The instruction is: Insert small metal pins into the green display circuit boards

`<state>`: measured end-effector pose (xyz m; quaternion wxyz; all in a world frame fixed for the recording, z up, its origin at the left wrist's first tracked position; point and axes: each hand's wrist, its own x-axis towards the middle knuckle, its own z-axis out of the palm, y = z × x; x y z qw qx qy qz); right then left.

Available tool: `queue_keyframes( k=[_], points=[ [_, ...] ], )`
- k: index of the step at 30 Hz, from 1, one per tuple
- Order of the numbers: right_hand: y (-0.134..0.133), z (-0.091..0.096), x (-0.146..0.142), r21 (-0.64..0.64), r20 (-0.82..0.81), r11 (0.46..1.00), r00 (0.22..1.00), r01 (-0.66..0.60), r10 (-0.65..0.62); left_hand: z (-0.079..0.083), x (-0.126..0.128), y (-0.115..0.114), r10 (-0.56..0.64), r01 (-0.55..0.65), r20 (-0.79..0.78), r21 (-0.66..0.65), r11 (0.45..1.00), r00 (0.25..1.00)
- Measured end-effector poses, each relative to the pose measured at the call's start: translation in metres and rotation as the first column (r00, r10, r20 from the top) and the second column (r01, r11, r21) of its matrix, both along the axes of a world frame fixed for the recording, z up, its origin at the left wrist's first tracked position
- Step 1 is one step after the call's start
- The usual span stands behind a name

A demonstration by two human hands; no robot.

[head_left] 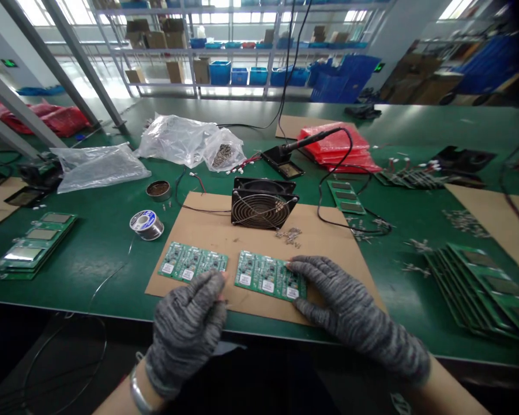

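Note:
Two green circuit board panels lie side by side on a brown cardboard sheet [328, 242]. My right hand [341, 302], in a grey knitted glove, lies flat with fingers spread, its fingertips touching the right end of the right panel [269, 276]. My left hand [190, 325], also gloved, is curled near the front edge of the cardboard, just below the left panel [192, 261]; its bare fingertips are pinched together on something too small to make out.
A black fan [262, 204] stands at the back of the cardboard, small metal parts [289, 234] beside it. A solder spool [146, 223], flux tin [158, 189], soldering iron on its stand [285, 158], plastic bags [185, 141], red packets [339, 147] and stacks of green boards [480, 288] surround it.

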<state>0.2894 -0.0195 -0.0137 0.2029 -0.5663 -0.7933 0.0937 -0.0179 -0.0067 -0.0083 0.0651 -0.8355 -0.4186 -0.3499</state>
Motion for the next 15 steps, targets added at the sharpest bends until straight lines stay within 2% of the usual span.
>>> queue_keyframes(
  k=[3, 7, 12, 15],
  points=[
    [0.004, -0.001, -0.005, -0.011, 0.013, 0.999, 0.999, -0.049, 0.049, -0.008, -0.037, 0.016, 0.005, -0.013, -0.126, -0.061, 0.998, 0.992],
    [0.013, 0.012, -0.029, 0.017, 0.065, 0.998, 0.996, -0.068, 0.066, -0.019, -0.05, 0.027, 0.075, -0.093, -0.19, -0.088, 0.992, 0.979],
    [0.024, 0.027, -0.059, 0.029, 0.082, 0.995, 0.993, -0.091, 0.089, -0.022, -0.052, 0.027, 0.165, -0.177, -0.15, -0.07, 0.982, 0.975],
    [0.017, 0.03, -0.05, 0.065, 0.018, 0.995, 0.997, -0.073, 0.072, -0.025, -0.058, 0.016, 0.171, -0.171, -0.001, -0.058, 0.984, 0.985]
  ],
)
